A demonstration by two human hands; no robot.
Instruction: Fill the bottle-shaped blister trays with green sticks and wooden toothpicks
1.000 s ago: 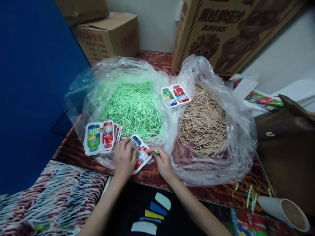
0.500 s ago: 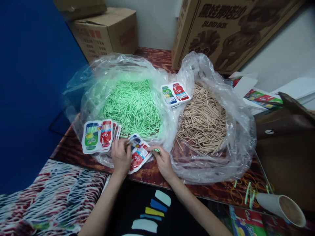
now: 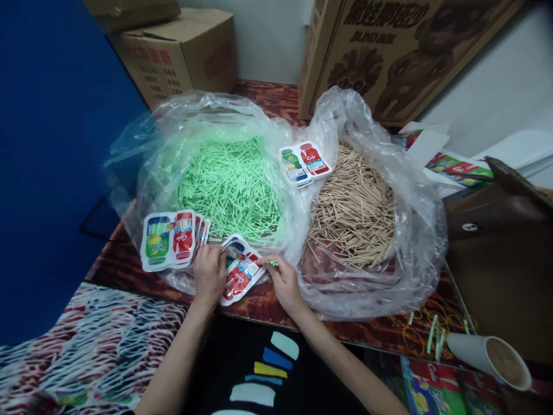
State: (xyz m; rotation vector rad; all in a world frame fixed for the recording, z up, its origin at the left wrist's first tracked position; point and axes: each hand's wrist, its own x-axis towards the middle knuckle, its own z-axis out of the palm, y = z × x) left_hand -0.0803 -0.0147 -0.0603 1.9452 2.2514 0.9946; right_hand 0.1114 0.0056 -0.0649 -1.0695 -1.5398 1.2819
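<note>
A flat printed packet [image 3: 238, 281] with a cola picture lies at the table's front edge, tilted between my hands. My left hand [image 3: 209, 276] is closed at its upper left side, fingers pinching the packet's edge. Between the curled fingers of my right hand [image 3: 285, 283] is a small bundle of green sticks [image 3: 273, 263], only its ends showing; those fingertips touch the packet's right side. Left of my left hand lies a fanned stack of similar packets [image 3: 167, 241], the top one showing green and pale sticks inside. Beyond my hands, loose green sticks [image 3: 231, 190] fill a clear plastic bag [image 3: 207, 104].
Brown sticks [image 3: 354, 207] lie in a second clear bag [image 3: 421, 242] on the right. More packets [image 3: 305, 163] rest between the bags. A paper cup [image 3: 488, 358] lies on its side near rubber bands [image 3: 415, 334]. Cardboard boxes [image 3: 209, 55] stand behind; a blue panel [image 3: 56, 144] borders the left.
The view has shifted slightly. Both hands keep nearly the same hold, on the packet and on the green sticks.
</note>
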